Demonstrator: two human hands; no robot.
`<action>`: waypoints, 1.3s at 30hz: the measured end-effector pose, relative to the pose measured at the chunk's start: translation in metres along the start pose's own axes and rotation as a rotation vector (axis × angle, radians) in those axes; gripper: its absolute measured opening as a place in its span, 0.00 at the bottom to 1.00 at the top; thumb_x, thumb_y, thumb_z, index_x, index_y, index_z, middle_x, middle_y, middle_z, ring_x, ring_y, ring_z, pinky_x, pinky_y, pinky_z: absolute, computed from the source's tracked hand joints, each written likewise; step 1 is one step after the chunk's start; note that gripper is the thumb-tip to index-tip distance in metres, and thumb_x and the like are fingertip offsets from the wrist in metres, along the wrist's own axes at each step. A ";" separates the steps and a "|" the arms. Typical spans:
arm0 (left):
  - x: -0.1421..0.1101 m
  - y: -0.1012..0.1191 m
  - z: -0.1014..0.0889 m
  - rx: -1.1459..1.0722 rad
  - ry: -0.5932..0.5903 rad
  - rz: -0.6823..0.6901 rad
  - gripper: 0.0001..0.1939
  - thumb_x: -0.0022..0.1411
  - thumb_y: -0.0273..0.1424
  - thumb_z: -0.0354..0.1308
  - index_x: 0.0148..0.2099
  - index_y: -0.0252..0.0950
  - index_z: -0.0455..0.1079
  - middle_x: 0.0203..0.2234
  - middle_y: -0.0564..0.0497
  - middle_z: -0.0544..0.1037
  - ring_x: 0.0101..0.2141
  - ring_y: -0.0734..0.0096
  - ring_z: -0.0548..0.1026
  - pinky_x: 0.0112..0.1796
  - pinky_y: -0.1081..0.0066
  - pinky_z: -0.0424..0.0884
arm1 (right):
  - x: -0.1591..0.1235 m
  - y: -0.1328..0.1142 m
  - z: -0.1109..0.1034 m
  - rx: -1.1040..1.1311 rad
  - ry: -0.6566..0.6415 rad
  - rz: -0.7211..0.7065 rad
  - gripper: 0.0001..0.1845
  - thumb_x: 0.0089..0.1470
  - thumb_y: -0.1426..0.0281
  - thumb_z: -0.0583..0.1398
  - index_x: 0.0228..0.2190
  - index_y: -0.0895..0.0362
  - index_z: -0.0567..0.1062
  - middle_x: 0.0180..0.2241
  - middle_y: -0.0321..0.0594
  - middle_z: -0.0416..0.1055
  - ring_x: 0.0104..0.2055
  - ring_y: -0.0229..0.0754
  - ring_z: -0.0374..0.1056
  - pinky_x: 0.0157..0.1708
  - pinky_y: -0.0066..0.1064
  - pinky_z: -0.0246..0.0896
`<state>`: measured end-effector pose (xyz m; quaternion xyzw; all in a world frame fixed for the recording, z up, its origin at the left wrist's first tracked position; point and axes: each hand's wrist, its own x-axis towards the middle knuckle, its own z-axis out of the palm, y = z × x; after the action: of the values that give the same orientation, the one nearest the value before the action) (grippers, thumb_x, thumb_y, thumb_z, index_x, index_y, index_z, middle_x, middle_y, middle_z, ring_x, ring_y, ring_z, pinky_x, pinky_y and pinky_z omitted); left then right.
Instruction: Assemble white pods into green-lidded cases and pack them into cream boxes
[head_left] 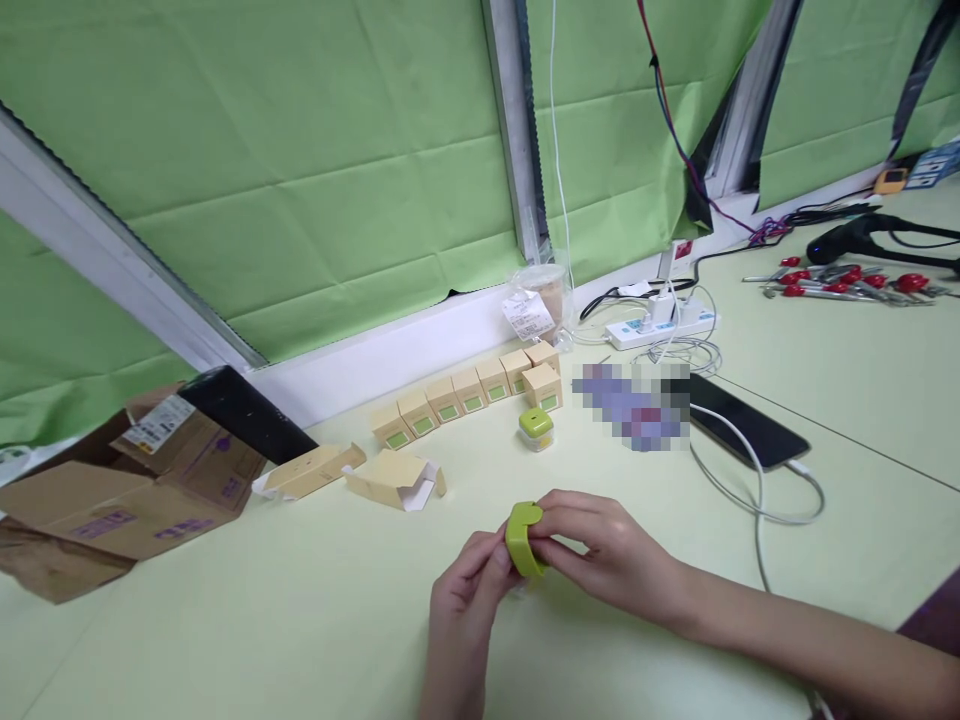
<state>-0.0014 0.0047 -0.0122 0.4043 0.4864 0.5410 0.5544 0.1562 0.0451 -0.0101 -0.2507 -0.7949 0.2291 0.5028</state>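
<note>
Both my hands are on a yellow-green strap-like band [523,540], held just above the table near its front. My left hand [474,575] pinches it from the left, thumb in front. From the right, the thumb and fingers of my right hand [592,535] grip its upper and inner edge. Something small and clear shows under the band, too blurred to name. Beyond the hands stands a small container with a green lid and a clear lower part [535,428]. A row of small cardboard boxes [448,400] with green pictures runs behind it.
Two opened small cartons [394,480] lie left of centre, near a large torn cardboard box [127,500]. On the right are a phone [742,420] on a white cable and a power strip [660,325]. Red-tipped tools [847,282] lie at the far right.
</note>
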 end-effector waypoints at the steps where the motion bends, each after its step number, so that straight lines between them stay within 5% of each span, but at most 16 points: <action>1: 0.000 0.000 0.000 0.000 0.009 -0.006 0.13 0.52 0.38 0.63 0.37 0.34 0.78 0.31 0.49 0.74 0.34 0.66 0.73 0.37 0.70 0.72 | -0.001 0.000 0.001 -0.008 -0.003 0.000 0.08 0.60 0.73 0.54 0.32 0.57 0.73 0.28 0.41 0.73 0.29 0.37 0.68 0.28 0.26 0.65; 8: 0.001 0.002 0.002 0.002 0.023 -0.021 0.13 0.49 0.39 0.66 0.27 0.33 0.73 0.23 0.52 0.74 0.29 0.69 0.73 0.35 0.71 0.71 | -0.001 0.001 0.002 0.105 -0.059 0.118 0.10 0.58 0.75 0.54 0.27 0.56 0.71 0.29 0.41 0.69 0.31 0.37 0.67 0.29 0.28 0.65; 13: 0.001 0.002 0.004 -0.009 0.022 -0.005 0.11 0.48 0.35 0.66 0.27 0.33 0.70 0.21 0.55 0.73 0.25 0.75 0.70 0.30 0.76 0.68 | 0.006 -0.008 -0.008 0.212 -0.165 0.177 0.08 0.59 0.75 0.54 0.33 0.56 0.74 0.34 0.42 0.70 0.37 0.38 0.68 0.36 0.30 0.66; 16: 0.000 0.003 0.002 0.016 0.004 0.015 0.08 0.49 0.32 0.64 0.28 0.34 0.69 0.21 0.56 0.71 0.25 0.77 0.67 0.28 0.78 0.64 | 0.007 -0.013 -0.014 0.216 -0.114 0.186 0.06 0.56 0.73 0.58 0.38 0.54 0.72 0.38 0.41 0.69 0.41 0.40 0.67 0.42 0.33 0.65; 20: 0.001 0.003 -0.004 0.096 -0.057 -0.006 0.07 0.47 0.28 0.63 0.27 0.35 0.65 0.21 0.57 0.67 0.25 0.77 0.64 0.27 0.78 0.61 | 0.005 -0.012 -0.014 0.230 -0.214 0.183 0.44 0.39 0.67 0.71 0.55 0.52 0.59 0.50 0.45 0.62 0.48 0.43 0.63 0.48 0.35 0.63; 24: 0.003 0.006 -0.005 0.094 -0.182 -0.023 0.12 0.45 0.30 0.63 0.24 0.36 0.60 0.18 0.58 0.63 0.21 0.79 0.61 0.24 0.77 0.59 | 0.003 -0.013 -0.012 0.247 -0.276 0.174 0.28 0.42 0.68 0.70 0.45 0.53 0.67 0.39 0.39 0.69 0.41 0.40 0.66 0.40 0.31 0.65; 34: 0.005 0.006 -0.014 0.141 -0.279 -0.067 0.14 0.51 0.35 0.61 0.25 0.36 0.59 0.18 0.59 0.60 0.20 0.79 0.59 0.22 0.78 0.57 | -0.003 -0.020 -0.011 0.187 -0.190 -0.001 0.31 0.42 0.69 0.69 0.47 0.50 0.65 0.41 0.43 0.69 0.42 0.43 0.68 0.39 0.33 0.67; 37: 0.010 0.006 -0.019 0.257 -0.230 0.055 0.08 0.54 0.35 0.58 0.30 0.36 0.63 0.22 0.55 0.65 0.24 0.75 0.64 0.27 0.75 0.62 | -0.002 -0.013 -0.011 0.193 -0.203 0.087 0.28 0.44 0.71 0.68 0.46 0.50 0.64 0.45 0.44 0.67 0.50 0.45 0.65 0.46 0.36 0.65; 39: 0.012 0.010 -0.024 0.468 -0.161 0.193 0.10 0.54 0.32 0.57 0.40 0.37 0.67 0.31 0.50 0.70 0.33 0.68 0.68 0.36 0.69 0.66 | 0.002 -0.003 -0.015 0.228 -0.103 0.194 0.26 0.49 0.71 0.65 0.47 0.50 0.61 0.50 0.45 0.64 0.55 0.46 0.61 0.50 0.39 0.62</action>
<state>-0.0279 0.0152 -0.0087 0.6077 0.5118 0.4302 0.4286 0.1690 0.0458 -0.0014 -0.2555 -0.7604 0.3781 0.4622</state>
